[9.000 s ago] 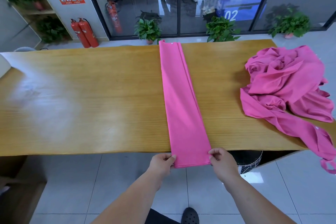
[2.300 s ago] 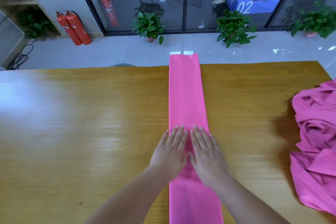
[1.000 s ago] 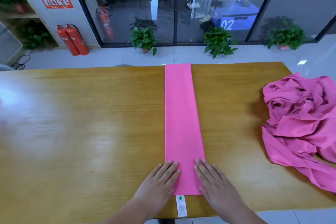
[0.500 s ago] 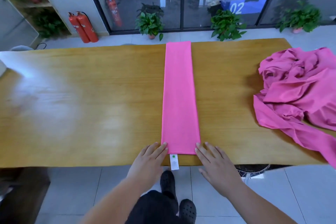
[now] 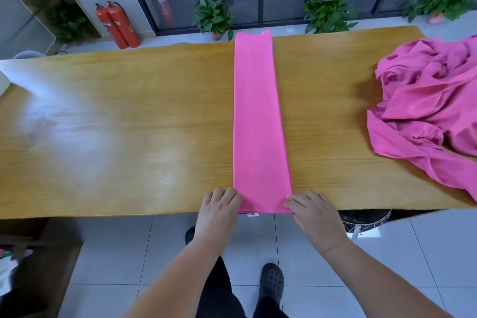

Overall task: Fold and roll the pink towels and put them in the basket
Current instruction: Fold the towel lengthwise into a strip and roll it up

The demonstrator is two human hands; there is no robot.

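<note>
A pink towel [image 5: 258, 121], folded into a long narrow strip, lies flat across the wooden table [image 5: 116, 131] from its far edge to its near edge. My left hand [image 5: 219, 208] grips the strip's near left corner with curled fingers. My right hand [image 5: 313, 210] grips the near right corner the same way. The strip's near end looks turned over, with its white tag tucked under the edge. A dark wire basket [image 5: 365, 217] shows partly under the table's near edge, to the right of my right hand.
A crumpled heap of pink towels [image 5: 426, 108] covers the table's right end and hangs over the edge. A cardboard box [image 5: 33, 253] stands on the floor at lower left. Potted plants and fire extinguishers stand beyond the table.
My hands slid down the strip to its near end. Flat half a second ago, the fingers now curl round both near corners, and the white tag has gone mostly under the edge.
</note>
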